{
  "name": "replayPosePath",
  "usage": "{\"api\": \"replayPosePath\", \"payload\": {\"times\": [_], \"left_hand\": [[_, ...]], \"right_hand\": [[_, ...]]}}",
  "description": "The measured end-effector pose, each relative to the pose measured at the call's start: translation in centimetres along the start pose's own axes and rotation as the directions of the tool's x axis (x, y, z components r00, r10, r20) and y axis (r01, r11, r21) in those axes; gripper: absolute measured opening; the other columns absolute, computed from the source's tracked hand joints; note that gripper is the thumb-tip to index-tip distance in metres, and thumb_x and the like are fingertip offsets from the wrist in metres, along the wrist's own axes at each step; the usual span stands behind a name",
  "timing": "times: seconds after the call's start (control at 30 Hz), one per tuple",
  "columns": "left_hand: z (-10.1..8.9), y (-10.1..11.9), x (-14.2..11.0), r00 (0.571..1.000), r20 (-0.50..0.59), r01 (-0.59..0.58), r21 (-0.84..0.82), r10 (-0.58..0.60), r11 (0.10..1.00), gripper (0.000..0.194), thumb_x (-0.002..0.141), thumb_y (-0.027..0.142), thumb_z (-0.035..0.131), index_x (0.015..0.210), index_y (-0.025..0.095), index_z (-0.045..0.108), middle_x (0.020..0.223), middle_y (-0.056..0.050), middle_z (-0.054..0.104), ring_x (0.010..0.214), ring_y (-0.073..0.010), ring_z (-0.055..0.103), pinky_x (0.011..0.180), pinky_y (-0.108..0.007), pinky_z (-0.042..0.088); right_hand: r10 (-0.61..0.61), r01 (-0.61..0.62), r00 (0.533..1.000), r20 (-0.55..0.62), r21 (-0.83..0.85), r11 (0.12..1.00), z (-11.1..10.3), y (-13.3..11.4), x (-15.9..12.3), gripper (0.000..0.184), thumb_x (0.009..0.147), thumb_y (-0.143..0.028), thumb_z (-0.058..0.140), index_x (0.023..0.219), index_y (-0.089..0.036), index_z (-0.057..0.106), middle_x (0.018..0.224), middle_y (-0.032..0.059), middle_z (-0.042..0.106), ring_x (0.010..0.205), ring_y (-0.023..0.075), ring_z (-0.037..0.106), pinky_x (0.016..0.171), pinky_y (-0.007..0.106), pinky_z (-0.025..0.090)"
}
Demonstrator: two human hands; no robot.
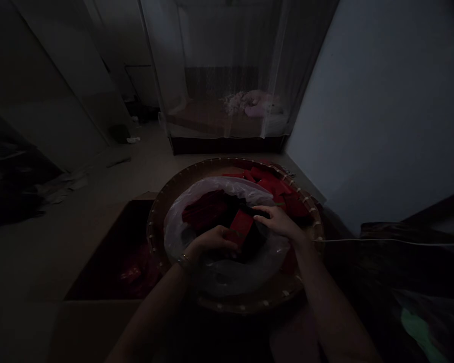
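Both hands work over an open clear plastic bag [227,282] that lies in a round woven bamboo tray [191,174]. Between them is a flat red rectangular piece [243,222] with a dark edge; the dim light hides its exact kind. My left hand [214,240] is closed on its lower left end, thumb and fingers pressed together. My right hand [275,220] pinches at its upper right end, where a dark strip [261,212] shows by the fingertips. Dark red stacked pieces [206,209] fill the bag's left part.
Bright red flat pieces [276,186] lie at the tray's far right. A cardboard box [109,252] with red packets stands left of the tray. A thin white cord [382,242] runs off to the right. A netted bed [227,118] stands beyond, beside a pale wall [382,101].
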State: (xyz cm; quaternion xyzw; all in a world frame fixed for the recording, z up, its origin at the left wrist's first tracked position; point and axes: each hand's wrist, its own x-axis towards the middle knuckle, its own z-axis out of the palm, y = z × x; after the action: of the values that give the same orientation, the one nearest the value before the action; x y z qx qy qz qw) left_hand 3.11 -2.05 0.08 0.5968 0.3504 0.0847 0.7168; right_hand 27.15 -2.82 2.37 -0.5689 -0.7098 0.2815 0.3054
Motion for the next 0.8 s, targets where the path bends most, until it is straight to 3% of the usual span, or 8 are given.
{"api": "replayPosePath", "payload": {"times": [0.2, 0.37, 0.43, 0.6, 0.7, 0.8], "left_hand": [[-0.5, -0.8, 0.4, 1.000, 0.019, 0.023, -0.025, -0.023, 0.999, 0.044, 0.069, 0.048, 0.069, 0.088, 0.009, 0.065, 0.078, -0.012, 0.072, 0.064, -0.0170, 0.067, 0.057, -0.025, 0.049], [-0.8, -1.0, 0.5, 0.997, 0.036, 0.068, -0.019, -0.067, 0.998, 0.041, 0.067, 0.045, 0.072, 0.084, 0.008, 0.065, 0.073, -0.012, 0.072, 0.062, -0.0163, 0.066, 0.058, -0.025, 0.049], [-0.8, -0.9, 0.6, 0.998, 0.034, 0.057, -0.018, -0.057, 0.998, 0.041, 0.067, 0.045, 0.072, 0.084, 0.009, 0.065, 0.073, -0.011, 0.072, 0.061, -0.0161, 0.066, 0.057, -0.025, 0.048], [-0.6, -0.8, 0.5, 0.997, 0.037, 0.065, -0.035, -0.063, 0.997, 0.040, 0.067, 0.045, 0.072, 0.082, 0.008, 0.065, 0.070, -0.010, 0.071, 0.061, -0.0161, 0.066, 0.058, -0.025, 0.049], [-0.5, -0.6, 0.4, 0.997, 0.059, 0.055, -0.039, -0.053, 0.998, 0.038, 0.068, 0.044, 0.072, 0.083, 0.009, 0.065, 0.070, -0.010, 0.071, 0.060, -0.0154, 0.066, 0.057, -0.024, 0.048], [-0.5, -0.7, 0.5, 0.996, 0.068, 0.067, -0.049, -0.063, 0.997, 0.038, 0.068, 0.043, 0.072, 0.082, 0.009, 0.065, 0.070, -0.010, 0.071, 0.061, -0.0156, 0.066, 0.057, -0.024, 0.048]], "right_hand": [[0.046, -0.046, 0.999, 0.004, 0.063, 0.997, 0.0, -0.3, 0.0, 0.032, 0.076, -0.029, 0.061, 0.106, -0.020, 0.067, 0.107, 0.0066, 0.069, 0.097, 0.0245, 0.063, 0.086, 0.035, 0.048], [0.185, -0.203, 0.978, 0.097, 0.235, 0.951, -1.2, -0.1, -0.3, 0.047, 0.077, -0.036, 0.060, 0.117, -0.011, 0.060, 0.075, 0.0058, 0.070, 0.061, 0.0176, 0.063, 0.058, 0.028, 0.050], [0.191, -0.214, 0.976, 0.109, 0.281, 0.935, -1.7, 0.1, -0.5, 0.048, 0.077, -0.036, 0.061, 0.117, -0.011, 0.059, 0.075, 0.0052, 0.070, 0.058, 0.0154, 0.061, 0.056, 0.027, 0.048], [0.185, -0.205, 0.977, 0.107, 0.210, 0.956, -1.2, 0.0, -0.4, 0.042, 0.073, -0.035, 0.066, 0.109, -0.014, 0.064, 0.102, 0.0085, 0.069, 0.082, 0.0202, 0.065, 0.073, 0.031, 0.051], [0.164, -0.176, 0.983, 0.084, 0.164, 0.971, -0.4, -0.1, -0.1, 0.038, 0.072, -0.033, 0.067, 0.105, -0.016, 0.067, 0.107, 0.0075, 0.069, 0.097, 0.0240, 0.063, 0.084, 0.034, 0.049], [0.128, -0.136, 0.990, 0.066, 0.148, 0.980, 0.1, 0.0, 0.2, 0.034, 0.073, -0.031, 0.065, 0.104, -0.017, 0.067, 0.105, 0.0069, 0.069, 0.098, 0.0242, 0.063, 0.085, 0.034, 0.049]]}}
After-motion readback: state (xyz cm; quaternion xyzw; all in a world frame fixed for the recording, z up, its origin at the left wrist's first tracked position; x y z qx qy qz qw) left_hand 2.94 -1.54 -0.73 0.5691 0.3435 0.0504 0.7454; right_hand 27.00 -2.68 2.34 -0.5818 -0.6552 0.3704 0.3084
